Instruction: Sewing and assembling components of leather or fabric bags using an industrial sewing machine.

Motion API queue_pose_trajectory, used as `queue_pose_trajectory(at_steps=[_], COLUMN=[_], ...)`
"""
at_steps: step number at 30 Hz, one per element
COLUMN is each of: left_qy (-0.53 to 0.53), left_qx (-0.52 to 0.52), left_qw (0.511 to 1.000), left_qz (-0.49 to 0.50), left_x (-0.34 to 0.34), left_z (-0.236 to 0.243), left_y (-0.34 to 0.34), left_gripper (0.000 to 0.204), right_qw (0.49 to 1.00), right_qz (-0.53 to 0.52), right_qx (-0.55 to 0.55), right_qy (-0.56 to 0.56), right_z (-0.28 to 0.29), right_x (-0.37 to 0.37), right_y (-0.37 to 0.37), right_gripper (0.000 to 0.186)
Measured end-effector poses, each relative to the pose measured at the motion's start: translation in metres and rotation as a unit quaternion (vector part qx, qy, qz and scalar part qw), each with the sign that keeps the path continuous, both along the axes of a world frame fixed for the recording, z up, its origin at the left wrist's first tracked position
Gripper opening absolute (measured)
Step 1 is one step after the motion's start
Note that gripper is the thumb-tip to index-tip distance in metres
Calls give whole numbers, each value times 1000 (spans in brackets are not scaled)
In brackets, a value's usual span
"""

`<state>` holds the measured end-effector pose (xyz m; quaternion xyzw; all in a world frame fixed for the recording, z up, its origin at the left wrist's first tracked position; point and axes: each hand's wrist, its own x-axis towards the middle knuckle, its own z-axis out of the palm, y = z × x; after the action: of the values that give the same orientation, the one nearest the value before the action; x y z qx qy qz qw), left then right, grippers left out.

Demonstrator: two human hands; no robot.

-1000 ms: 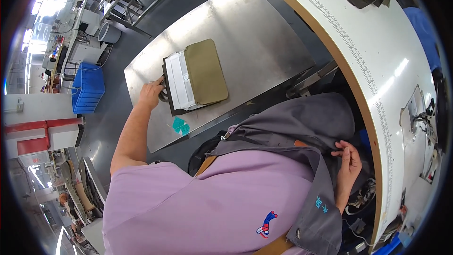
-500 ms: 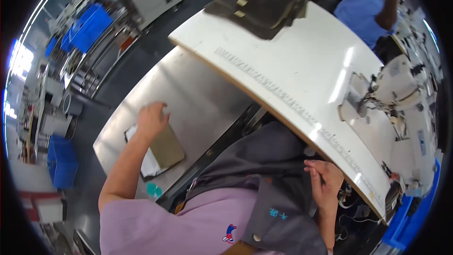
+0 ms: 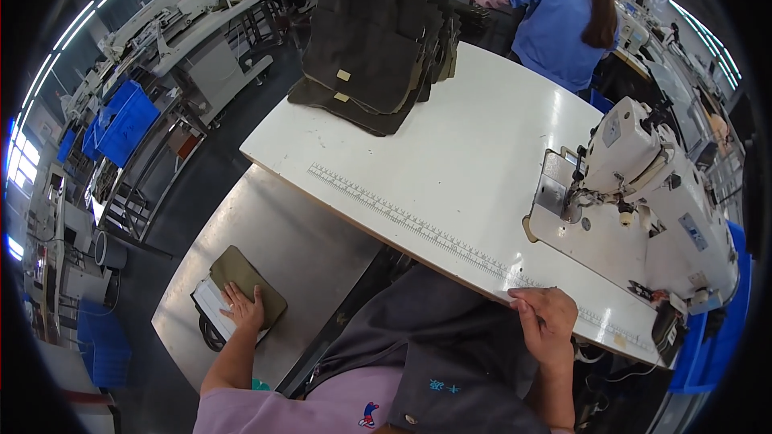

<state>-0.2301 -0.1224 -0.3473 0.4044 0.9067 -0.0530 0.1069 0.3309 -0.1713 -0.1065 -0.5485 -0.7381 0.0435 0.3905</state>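
My left hand (image 3: 244,307) lies flat with fingers spread on an olive-green folded piece (image 3: 259,272), fabric or leather by its look. A white sheet (image 3: 209,299) shows beside the fingers, and a dark looped strap (image 3: 211,333) sticks out at the piece's left side. These lie on a metal side table (image 3: 301,213). My right hand (image 3: 550,317) is at the front edge of the white worktable (image 3: 474,161), its fingers loosely bent and the thumb apart. Nothing shows in it.
A stack of dark bag pieces with handles (image 3: 362,52) sits on the worktable's far left. At its right stands a white sewing machine (image 3: 623,149). Ahead, a co-worker in blue (image 3: 555,28) works at another table. Blue bins (image 3: 125,122) stand at the left.
My left hand has come down from above the olive piece and now rests flat on it. My right hand has moved up to the worktable's edge. The view has shifted, showing more ahead.
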Motion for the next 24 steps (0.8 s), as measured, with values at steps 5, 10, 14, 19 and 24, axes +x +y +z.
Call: queue_pose_trajectory(at_steps=[5,10,14,19,24], left_qy=[-67,-93,-135,-148,-30], left_qx=[448,596,534,445,479], left_qw=[886,655,647,678,648], left_qz=[-97,-455,-527,-566,-592], left_x=[25,161,244,287,280], left_z=[81,277,331,361,359], left_y=[118,246,329,390,412], left_gripper=[74,30,62,88,89], right_qw=[1000,991,980,964,965], right_qz=[-7,-42,-70,-100,-101], right_qx=[11,-52,-65,-79,-93], right_qy=[18,115,174,234,222], right_z=[-3,-14,-11,-12,-12], right_x=[12,16,10,9,13], right_y=[1,-2,-2,-4,-1], right_gripper=[12,10,12,14,13])
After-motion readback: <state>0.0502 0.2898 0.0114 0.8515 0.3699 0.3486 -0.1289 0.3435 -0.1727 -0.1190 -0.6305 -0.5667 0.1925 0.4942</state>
